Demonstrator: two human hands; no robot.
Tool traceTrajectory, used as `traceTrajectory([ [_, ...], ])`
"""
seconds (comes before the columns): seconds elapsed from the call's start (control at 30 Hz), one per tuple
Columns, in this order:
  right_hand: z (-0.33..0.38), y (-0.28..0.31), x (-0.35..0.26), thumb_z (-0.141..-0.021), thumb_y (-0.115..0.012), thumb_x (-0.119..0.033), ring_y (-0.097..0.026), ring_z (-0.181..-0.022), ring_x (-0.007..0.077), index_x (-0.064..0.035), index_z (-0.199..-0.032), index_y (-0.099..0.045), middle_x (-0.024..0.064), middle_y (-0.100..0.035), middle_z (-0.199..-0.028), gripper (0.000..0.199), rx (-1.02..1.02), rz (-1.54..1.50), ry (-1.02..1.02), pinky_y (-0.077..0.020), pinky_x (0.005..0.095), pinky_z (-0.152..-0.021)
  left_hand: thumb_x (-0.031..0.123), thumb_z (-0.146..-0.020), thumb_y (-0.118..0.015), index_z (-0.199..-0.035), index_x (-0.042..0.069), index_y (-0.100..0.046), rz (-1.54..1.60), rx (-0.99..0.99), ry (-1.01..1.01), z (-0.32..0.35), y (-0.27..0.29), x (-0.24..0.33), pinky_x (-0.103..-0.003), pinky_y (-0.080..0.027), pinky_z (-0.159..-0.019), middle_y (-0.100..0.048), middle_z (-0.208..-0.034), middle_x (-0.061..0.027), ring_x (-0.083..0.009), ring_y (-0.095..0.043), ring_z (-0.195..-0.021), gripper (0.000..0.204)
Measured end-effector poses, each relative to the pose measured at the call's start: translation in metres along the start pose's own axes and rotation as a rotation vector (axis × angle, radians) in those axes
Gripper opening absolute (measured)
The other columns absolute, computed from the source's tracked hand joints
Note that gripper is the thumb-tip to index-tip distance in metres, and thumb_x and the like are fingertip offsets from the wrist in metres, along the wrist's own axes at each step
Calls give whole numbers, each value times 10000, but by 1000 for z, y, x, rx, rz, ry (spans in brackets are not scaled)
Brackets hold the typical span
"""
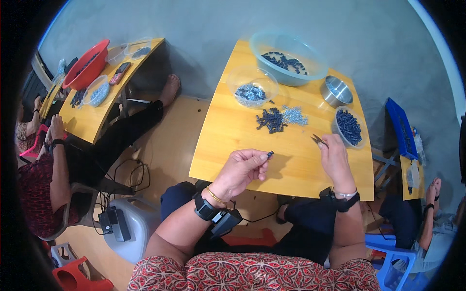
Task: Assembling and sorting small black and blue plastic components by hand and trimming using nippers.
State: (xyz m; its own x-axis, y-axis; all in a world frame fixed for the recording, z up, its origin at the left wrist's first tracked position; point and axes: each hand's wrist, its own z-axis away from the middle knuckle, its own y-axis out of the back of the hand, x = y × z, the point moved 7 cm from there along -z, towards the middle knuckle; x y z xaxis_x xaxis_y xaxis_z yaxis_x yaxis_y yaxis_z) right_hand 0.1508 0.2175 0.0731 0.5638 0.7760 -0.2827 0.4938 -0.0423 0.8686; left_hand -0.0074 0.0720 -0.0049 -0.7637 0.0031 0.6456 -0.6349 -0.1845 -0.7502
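Between the thumb and fingers of my left hand (242, 169) is a small black plastic part (270, 154), held above the table's near side. My right hand (334, 157) grips dark pointed tweezers (318, 139), their tips apart and pointing left. Beyond my hands lie a pile of small black parts (272, 120) and, touching its right side, a heap of small silvery pieces (294, 116). Beside my right hand stands a clear round tub (348, 127) full of black cylindrical parts. What the silvery pieces are exactly is too small to tell.
A light-blue basin (291, 77) holding black parts stands at the back of the yellow table (218, 145). Near it are a clear bowl (252, 86) of mixed parts and a steel bowl (336, 91). People work at tables on both sides. Cables (131, 174) lie at left.
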Motion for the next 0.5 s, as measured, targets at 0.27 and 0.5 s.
traceTrajectory([
  [0.27,20,-29,58,-725,-612,-45,-490,-880,365,15,-926,-529,198,-516,-913,225,-151,217,-129,-400,420,-784,109,-868,-530,-896,-13,-608,-14,-43,-48,33,-33,13,-225,-452,-531,-574,-703,-45,-116,-528,-594,148],
  [0.5,38,-40,54,-730,-585,-48,-487,-921,391,23,-867,-479,229,-510,-927,187,-160,298,-142,-409,442,-782,111,-870,-526,-907,-10,-607,-22,-63,-84,82,-62,23,-245,-475,-571,-593,-731,-51,-118,-550,-620,150],
])
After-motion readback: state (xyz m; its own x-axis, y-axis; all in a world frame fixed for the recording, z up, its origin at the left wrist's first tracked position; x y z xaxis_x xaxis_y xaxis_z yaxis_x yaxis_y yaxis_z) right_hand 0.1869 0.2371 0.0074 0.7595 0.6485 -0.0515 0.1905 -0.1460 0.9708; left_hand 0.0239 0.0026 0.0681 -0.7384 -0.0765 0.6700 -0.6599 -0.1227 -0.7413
